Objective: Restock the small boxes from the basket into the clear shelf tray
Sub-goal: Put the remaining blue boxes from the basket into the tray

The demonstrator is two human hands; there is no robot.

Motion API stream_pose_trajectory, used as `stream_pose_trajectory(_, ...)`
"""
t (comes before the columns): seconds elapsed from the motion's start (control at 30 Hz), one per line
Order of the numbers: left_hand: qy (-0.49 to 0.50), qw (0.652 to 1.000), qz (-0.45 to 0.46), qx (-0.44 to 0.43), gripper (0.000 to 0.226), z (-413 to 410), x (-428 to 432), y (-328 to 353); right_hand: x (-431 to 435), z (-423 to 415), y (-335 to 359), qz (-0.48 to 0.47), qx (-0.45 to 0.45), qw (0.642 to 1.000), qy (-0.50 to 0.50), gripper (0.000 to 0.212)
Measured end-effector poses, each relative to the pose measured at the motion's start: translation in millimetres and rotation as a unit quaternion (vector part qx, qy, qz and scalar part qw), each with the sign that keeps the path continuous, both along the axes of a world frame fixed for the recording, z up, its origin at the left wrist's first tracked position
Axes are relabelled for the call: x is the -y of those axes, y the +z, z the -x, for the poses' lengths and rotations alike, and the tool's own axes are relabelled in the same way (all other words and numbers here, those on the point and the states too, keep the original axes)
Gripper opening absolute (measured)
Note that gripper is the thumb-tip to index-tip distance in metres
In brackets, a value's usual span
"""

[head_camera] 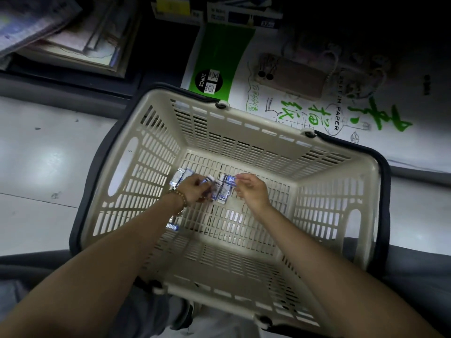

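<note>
Head view: the small boxes (223, 194) lie blurred on the bottom of the basket (244, 132), their labels unreadable. Those between the hands lie flat, long axes pointing toward the far wall. The left hand (195, 190) curls around several, hiding them. The right hand (252, 191) bends its fingers at a blue box (229, 180); I cannot tell whether it grips.

One basket (244, 142), about seven small boxes (229, 181).

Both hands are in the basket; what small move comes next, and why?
Probably the right hand pinches the blue box at its fingertips and lifts it: the left hand seems to hold boxes, and others lie loose on the basket floor.
</note>
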State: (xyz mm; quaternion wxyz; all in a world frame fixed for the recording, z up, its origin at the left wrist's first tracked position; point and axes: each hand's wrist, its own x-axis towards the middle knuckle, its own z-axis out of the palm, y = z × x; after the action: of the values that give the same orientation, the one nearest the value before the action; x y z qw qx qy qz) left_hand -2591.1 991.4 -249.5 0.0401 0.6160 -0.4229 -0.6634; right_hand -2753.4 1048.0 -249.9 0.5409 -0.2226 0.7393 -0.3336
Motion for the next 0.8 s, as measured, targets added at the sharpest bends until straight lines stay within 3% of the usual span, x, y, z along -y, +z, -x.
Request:
stream_pose_trajectory(0.1,-0.036,0.998,0.016,0.045,0.017,2,2,-5,3,13,-10,-0.021,-0.059,0.998,0.016,0.033)
stream_pose_trajectory(0.23,-0.071,0.990,0.098,0.072,0.039,7,-1,-18,6,14,-21,-0.027,-0.083,0.993,0.085,0.044)
stream_pose_trajectory(0.4,-0.149,0.966,0.162,0.135,0.041,6,-1,-27,1,5,-26,0.002,-0.154,0.973,0.171,0.049)
stream_pose_trajectory(0.6,-0.146,0.957,0.166,0.187,0.038,8,-6,-33,-11,-11,-34,0.002,-0.225,0.962,0.153,0.036)
stream_pose_trajectory(0.8,-0.116,0.954,0.161,0.224,0.027,9,-15,-31,-7,-19,-32,-0.065,-0.178,0.979,0.072,0.026)
